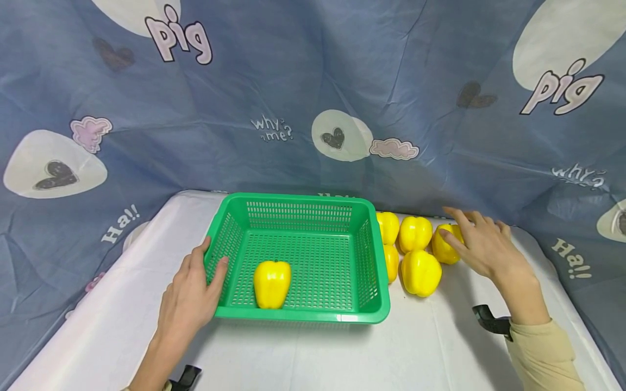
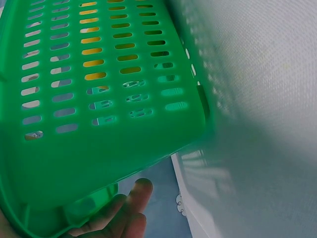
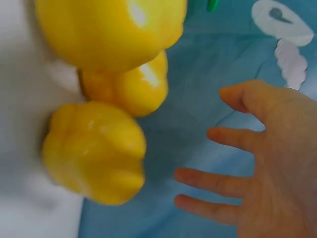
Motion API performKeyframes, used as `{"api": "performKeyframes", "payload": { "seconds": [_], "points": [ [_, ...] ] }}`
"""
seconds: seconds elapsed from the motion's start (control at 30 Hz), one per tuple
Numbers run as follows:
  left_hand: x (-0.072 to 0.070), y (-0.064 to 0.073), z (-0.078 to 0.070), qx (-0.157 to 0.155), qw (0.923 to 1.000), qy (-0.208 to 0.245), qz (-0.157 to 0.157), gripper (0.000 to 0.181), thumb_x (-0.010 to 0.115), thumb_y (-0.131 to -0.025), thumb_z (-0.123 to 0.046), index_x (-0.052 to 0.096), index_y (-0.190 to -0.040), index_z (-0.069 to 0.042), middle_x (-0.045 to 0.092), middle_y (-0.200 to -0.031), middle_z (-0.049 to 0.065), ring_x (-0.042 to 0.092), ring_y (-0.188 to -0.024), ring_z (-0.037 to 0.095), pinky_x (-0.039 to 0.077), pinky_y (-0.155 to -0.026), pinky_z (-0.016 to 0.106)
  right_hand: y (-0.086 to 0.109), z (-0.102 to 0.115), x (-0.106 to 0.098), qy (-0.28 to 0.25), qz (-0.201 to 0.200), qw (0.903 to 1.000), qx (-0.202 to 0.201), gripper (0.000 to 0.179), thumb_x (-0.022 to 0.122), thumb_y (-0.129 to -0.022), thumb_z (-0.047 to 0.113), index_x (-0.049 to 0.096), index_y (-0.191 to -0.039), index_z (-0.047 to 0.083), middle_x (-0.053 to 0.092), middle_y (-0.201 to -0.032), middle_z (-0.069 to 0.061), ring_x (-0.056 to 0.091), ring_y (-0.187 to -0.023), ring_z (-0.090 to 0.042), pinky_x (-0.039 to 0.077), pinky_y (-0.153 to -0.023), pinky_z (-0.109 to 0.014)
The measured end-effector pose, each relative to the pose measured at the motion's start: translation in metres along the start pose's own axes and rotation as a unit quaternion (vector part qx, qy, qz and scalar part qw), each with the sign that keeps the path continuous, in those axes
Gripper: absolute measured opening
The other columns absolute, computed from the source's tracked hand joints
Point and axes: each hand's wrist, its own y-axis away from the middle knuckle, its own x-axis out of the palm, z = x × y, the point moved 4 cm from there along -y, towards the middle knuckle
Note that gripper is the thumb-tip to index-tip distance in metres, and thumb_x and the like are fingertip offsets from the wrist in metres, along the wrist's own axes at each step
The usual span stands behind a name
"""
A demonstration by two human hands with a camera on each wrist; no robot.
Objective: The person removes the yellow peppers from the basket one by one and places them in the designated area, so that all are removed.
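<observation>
A green plastic basket [image 1: 303, 314] stands on the white table, with one yellow bell pepper [image 1: 272, 284] inside near its front wall. My left hand [image 1: 188, 293] holds the basket's left rim, thumb over the inside and fingers outside; in the left wrist view fingertips [image 2: 142, 191] show below the rim. My right hand [image 1: 484, 247] hovers with spread fingers over the rightmost yellow bell pepper [image 1: 444, 247]. In the right wrist view a gap shows between those fingers and that bell pepper [image 3: 94, 153].
Several more yellow bell peppers, such as the front one [image 1: 421, 273], sit grouped just right of the basket, two partly hidden by its wall. A blue printed cloth [image 1: 293, 81] hangs behind the white table [image 1: 342, 358].
</observation>
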Motion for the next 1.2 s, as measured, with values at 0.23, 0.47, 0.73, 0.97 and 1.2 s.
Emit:
{"api": "performKeyframes", "payload": {
  "seconds": [0.23, 0.47, 0.73, 0.97, 1.2],
  "points": [
    [0.0, 0.0, -0.001, -0.001, 1.0, 0.0, 0.0, 0.07, 0.045, -0.114, -0.048, 0.037, -0.165, -0.001, 0.057, -0.15, 0.035, 0.067, -0.113, 0.063, 0.056, -0.08, 0.071, 0.004, 0.027, -0.009, 0.005, -0.016, 0.9997, -0.019, 0.063, 0.038, -0.114, 0.055, 0.033, -0.167, 0.02, 0.046, -0.157, -0.034, 0.041, -0.143, -0.063, 0.021, -0.112, -0.085],
    [0.0, 0.0, 0.0, -0.003, 1.0, -0.001, 0.001, 0.07, 0.046, -0.114, -0.047, 0.037, -0.165, -0.001, 0.057, -0.15, 0.036, 0.067, -0.114, 0.064, 0.056, -0.081, 0.072, 0.009, 0.052, -0.012, 0.003, -0.029, 0.9985, -0.046, 0.06, 0.041, -0.115, 0.052, 0.034, -0.167, 0.023, 0.052, -0.155, -0.029, 0.046, -0.142, -0.06, 0.023, -0.114, -0.084],
    [-0.001, 0.0, 0.0, -0.003, 1.0, 0.002, 0.004, 0.07, 0.045, -0.114, -0.048, 0.037, -0.165, -0.002, 0.057, -0.149, 0.036, 0.067, -0.114, 0.064, 0.056, -0.081, 0.072, 0.014, 0.081, -0.01, 0.011, -0.045, 0.9951, -0.087, 0.059, 0.044, -0.115, 0.049, 0.037, -0.167, 0.024, 0.056, -0.154, -0.023, 0.05, -0.143, -0.055, 0.026, -0.117, -0.08],
    [-0.001, -0.001, 0.0, 0.0, 1.0, -0.001, 0.0, 0.07, 0.045, -0.114, -0.048, 0.038, -0.164, -0.001, 0.057, -0.149, 0.036, 0.067, -0.113, 0.065, 0.056, -0.079, 0.071, 0.017, 0.108, -0.005, 0.006, -0.075, 0.9894, -0.124, 0.057, 0.05, -0.113, 0.049, 0.042, -0.165, 0.026, 0.058, -0.153, -0.016, 0.051, -0.145, -0.045, 0.027, -0.119, -0.076],
    [0.0, -0.001, 0.001, 0.0, 1.0, 0.002, 0.002, 0.07, 0.045, -0.114, -0.048, 0.037, -0.165, -0.001, 0.057, -0.149, 0.036, 0.067, -0.113, 0.064, 0.056, -0.079, 0.071, 0.019, 0.139, 0.003, 0.01, -0.086, 0.9796, -0.181, 0.059, 0.052, -0.112, 0.052, 0.044, -0.163, 0.025, 0.056, -0.156, -0.013, 0.05, -0.148, -0.039, 0.029, -0.123, -0.07]
  ]
}}
